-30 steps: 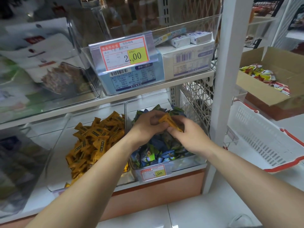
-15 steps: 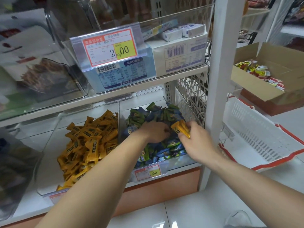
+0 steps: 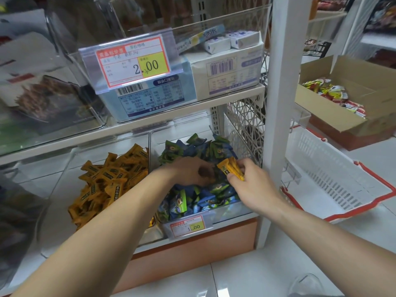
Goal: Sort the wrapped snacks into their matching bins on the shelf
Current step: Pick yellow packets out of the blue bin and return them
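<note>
- Pinching stray orange foil-wrapped snack bars, the right hand hovers over the clear plastic bin of blue-green sweets, apparently culling misfits.
- The left hand burrows curled into that pile; I cannot tell its hold.

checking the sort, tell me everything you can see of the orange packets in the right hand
The orange packets are a bunch of glossy, foil-like wrappers with a dark round mark near one end. The right hand pinches them, tilted, above the clear bin of blue and green snacks, beside the left hand.
</note>
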The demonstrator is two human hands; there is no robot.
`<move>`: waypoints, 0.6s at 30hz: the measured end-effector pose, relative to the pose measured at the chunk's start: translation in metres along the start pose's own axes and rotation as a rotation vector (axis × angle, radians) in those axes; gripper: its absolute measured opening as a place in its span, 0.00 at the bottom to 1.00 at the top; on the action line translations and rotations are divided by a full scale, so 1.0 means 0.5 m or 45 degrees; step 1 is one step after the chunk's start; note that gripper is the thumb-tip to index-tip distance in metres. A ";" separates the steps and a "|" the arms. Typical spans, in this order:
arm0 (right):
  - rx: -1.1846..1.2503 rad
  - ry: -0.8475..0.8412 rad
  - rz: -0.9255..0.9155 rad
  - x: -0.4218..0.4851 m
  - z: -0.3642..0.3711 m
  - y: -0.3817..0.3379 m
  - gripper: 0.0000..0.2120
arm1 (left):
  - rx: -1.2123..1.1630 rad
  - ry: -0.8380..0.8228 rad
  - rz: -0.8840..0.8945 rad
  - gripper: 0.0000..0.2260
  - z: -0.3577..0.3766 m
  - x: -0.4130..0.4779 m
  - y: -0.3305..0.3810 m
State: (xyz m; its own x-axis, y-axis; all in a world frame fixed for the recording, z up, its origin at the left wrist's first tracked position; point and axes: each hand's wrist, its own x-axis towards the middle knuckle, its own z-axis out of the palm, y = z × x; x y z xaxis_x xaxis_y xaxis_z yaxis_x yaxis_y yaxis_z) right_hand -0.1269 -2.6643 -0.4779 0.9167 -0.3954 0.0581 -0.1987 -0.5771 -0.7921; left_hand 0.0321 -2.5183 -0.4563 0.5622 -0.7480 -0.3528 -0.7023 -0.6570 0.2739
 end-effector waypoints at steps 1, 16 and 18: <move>0.010 0.000 0.003 0.000 0.000 0.000 0.09 | -0.008 0.010 -0.002 0.10 0.000 -0.003 -0.001; 0.155 -0.022 0.014 -0.001 -0.005 0.005 0.10 | -0.260 0.002 0.061 0.14 -0.022 -0.050 -0.028; 0.165 -0.021 0.010 0.000 -0.005 0.007 0.10 | -0.261 -0.033 0.056 0.18 -0.025 -0.050 -0.027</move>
State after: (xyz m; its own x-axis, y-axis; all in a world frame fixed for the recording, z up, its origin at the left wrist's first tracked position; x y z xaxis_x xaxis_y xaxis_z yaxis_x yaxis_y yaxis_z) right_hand -0.1286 -2.6680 -0.4791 0.9212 -0.3867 0.0426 -0.1600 -0.4763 -0.8646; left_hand 0.0328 -2.4919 -0.4399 0.5197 -0.7755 -0.3584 -0.6209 -0.6310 0.4651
